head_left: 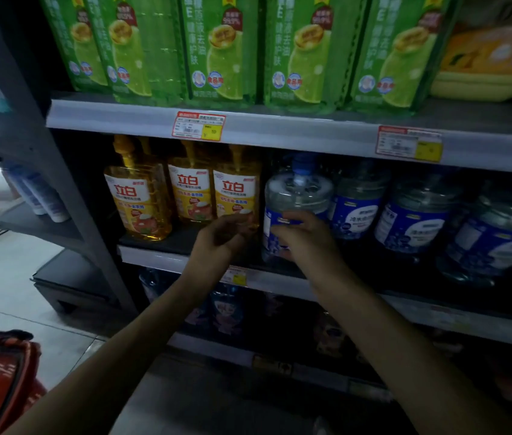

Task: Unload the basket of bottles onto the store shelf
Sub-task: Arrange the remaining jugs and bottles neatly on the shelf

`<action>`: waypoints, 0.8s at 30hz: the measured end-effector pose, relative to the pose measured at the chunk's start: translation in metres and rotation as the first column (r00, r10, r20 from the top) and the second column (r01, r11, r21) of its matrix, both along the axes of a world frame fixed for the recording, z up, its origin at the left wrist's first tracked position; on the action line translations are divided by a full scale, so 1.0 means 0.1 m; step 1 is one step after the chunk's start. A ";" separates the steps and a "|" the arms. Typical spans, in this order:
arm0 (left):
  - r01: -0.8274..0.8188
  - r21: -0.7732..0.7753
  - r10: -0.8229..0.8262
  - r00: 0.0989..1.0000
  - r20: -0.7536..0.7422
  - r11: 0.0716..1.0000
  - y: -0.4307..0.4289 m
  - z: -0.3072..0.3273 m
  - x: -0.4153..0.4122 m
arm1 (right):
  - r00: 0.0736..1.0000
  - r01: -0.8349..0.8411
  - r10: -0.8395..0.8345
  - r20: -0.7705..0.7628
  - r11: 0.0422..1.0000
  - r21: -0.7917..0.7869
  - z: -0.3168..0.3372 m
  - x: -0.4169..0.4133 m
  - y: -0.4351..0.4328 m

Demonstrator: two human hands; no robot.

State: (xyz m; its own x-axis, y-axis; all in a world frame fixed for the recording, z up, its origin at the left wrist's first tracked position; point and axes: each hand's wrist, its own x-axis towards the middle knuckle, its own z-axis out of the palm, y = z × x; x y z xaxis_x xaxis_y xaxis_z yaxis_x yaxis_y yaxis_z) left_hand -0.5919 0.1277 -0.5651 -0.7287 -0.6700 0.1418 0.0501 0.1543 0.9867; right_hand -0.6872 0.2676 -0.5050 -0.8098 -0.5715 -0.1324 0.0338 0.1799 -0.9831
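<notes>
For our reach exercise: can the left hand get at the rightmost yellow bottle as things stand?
Probably yes: the left hand is right in front of that yellow bottle, with nothing between them.

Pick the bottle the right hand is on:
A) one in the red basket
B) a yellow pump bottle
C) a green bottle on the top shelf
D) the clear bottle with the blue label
D: the right hand grips the clear blue-labelled bottle at the front of the middle shelf, right of the yellow bottles.
</notes>
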 end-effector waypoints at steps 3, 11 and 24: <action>0.013 -0.059 -0.012 1.000 0.028 0.998 0.12 0.02 -0.05 | 0.996 0.077 -0.077 -0.045 0.997 0.005 -0.02 -0.18 0.19; 0.010 0.003 -0.010 1.000 -0.021 1.000 0.35 0.18 -0.44 | 0.994 0.096 -0.089 -0.062 0.989 0.114 -0.31 -0.65 0.42; 0.089 -0.020 -0.090 0.993 -0.080 0.996 0.33 0.22 -0.55 | 0.978 -0.065 0.045 -0.204 0.993 -0.094 -0.46 -0.89 0.14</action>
State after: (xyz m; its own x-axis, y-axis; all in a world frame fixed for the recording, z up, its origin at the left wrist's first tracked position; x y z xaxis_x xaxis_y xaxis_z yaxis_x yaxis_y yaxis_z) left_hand -0.6469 0.1612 -0.5426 -0.7713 -0.5998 0.2131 0.1438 0.1620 0.9763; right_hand -0.7758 0.2818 -0.5510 -0.7812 -0.6178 0.0903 -0.1741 0.0766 -0.9817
